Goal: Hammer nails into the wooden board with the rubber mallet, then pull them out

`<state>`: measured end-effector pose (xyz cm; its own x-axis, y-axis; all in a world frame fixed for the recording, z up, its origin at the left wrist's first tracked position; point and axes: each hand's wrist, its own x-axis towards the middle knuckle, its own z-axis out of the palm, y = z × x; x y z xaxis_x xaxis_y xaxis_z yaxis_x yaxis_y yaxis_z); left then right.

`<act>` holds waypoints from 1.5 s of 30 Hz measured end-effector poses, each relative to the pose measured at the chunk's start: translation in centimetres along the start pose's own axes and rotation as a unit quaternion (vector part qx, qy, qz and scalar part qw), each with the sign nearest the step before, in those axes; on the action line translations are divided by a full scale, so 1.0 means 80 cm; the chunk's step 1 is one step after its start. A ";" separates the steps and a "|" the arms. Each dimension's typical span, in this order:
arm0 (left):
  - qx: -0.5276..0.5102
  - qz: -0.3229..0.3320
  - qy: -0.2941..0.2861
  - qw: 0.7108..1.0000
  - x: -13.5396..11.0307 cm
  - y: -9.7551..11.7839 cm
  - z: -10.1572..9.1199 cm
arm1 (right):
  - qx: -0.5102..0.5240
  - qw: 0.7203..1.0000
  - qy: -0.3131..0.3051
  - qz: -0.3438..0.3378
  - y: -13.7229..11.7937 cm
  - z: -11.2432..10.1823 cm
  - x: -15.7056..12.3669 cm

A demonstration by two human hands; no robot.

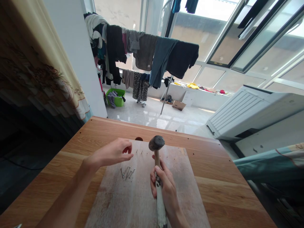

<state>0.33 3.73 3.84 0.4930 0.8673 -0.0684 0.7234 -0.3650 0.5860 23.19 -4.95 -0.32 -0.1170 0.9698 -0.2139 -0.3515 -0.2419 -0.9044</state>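
Note:
My right hand (163, 183) is wrapped round the worn, whitish handle of a mallet (156, 143). Its dark head points away from me, above the far part of a thin wooden board (121, 202). To the left, my left hand (118, 151) hovers over the board's far left edge, fingers curled and thumb apart, with nothing visible in its grasp. Just right of its fingertips, two small nails (142, 152) stand up from the board. Nearer to me lies a loose group of several nails (127, 173). Small dark spots dot the board beside the mallet head.
The board rests on a wooden table (228, 186) with a dark round hole (139, 138) near its far edge. Beyond are a laundry rack hung with clothes (143, 50), a green basket (115, 97) and a cardboard box (179, 105). Curtains (59, 60) hang at the left.

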 end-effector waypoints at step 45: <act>-0.046 0.136 0.090 0.986 0.043 0.045 0.058 | -0.095 0.995 0.019 0.010 -0.009 -0.058 0.019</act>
<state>6.89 3.82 1.94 0.5641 0.7899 0.2406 0.5248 -0.5679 0.6341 27.54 -3.14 -1.71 -0.0859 0.9661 -0.2436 -0.1669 -0.2550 -0.9524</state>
